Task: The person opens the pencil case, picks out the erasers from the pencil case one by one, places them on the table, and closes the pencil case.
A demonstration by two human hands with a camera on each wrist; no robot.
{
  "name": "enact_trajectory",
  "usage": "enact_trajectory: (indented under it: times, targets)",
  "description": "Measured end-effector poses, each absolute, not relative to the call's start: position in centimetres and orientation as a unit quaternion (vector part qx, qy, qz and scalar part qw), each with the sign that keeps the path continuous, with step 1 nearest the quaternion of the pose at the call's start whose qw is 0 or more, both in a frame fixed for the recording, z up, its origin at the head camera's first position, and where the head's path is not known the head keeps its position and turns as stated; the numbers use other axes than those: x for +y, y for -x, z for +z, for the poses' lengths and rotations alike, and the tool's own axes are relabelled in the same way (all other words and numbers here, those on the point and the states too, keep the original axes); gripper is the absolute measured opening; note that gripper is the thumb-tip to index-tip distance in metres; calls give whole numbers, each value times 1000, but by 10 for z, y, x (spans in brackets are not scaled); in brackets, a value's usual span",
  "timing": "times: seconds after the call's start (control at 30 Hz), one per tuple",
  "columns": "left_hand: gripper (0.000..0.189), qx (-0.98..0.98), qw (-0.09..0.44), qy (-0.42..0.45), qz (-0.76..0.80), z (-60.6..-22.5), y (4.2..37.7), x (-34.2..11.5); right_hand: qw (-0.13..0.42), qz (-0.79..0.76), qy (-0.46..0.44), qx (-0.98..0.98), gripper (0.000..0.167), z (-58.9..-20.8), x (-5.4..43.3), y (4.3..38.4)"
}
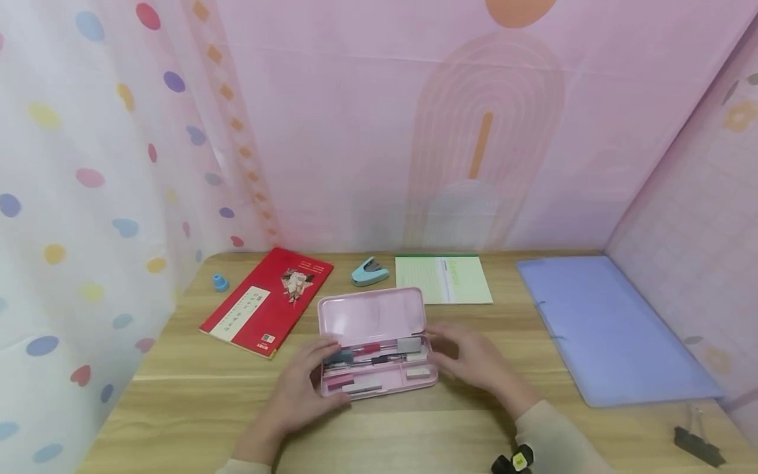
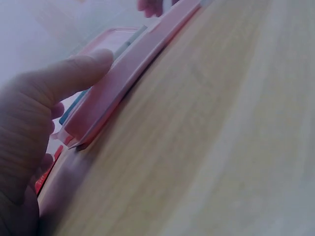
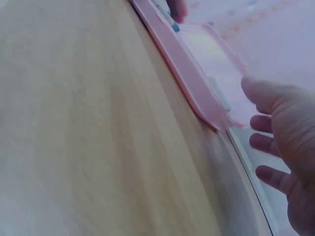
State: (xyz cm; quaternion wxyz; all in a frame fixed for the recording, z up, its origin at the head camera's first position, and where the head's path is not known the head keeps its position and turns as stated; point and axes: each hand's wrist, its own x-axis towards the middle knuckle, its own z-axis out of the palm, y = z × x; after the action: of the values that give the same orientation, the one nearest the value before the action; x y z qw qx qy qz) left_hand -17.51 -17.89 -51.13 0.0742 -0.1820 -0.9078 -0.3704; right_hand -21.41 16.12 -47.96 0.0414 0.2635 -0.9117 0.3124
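Note:
An opened pink pencil case (image 1: 391,378) lies on the table with its lid (image 1: 372,315) tipped back. Inside are several pens (image 1: 379,359), a pink stick-like piece (image 1: 340,381), a pale strip (image 1: 362,388) and a small whitish block (image 1: 418,373). My left hand (image 1: 299,388) grips the case's left end, thumb at the front edge and fingers toward the back. In the left wrist view, that thumb (image 2: 81,73) lies against the case's rim. My right hand (image 1: 470,355) is at the right end, fingers spread loosely by the hinge side, pinching nothing visible.
Left of the case lie a red booklet (image 1: 269,303) and a small blue object (image 1: 220,283). A blue stapler (image 1: 370,272) and a green notepad (image 1: 444,280) are behind it. On the right are a blue folder (image 1: 618,329) and a black binder clip (image 1: 699,444).

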Motion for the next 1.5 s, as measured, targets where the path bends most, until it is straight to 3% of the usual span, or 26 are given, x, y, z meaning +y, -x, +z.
enact_trajectory:
  times: [0.17,0.4,0.8,1.03,1.27,1.5]
  targets:
    - [84,-910,90,158,-372,-508,174,-182,56,296,-270,-915,40,-481,158,223]
    - [98,-933,48,139,-329,-508,173,-185,35,268,-268,-925,33,-486,147,230]
    - [98,-938,39,134,-318,-505,175,-184,56,299,-232,-924,9,-486,136,229]
    - [98,-937,38,128,-321,-506,173,-183,54,301,-221,-926,7,-485,134,224]
    - [99,-935,23,129,-330,-506,174,-180,63,390,-137,-908,9,-478,184,223]
    - [98,-934,24,120,-335,-507,173,-182,73,356,-106,-926,7,-493,238,238]
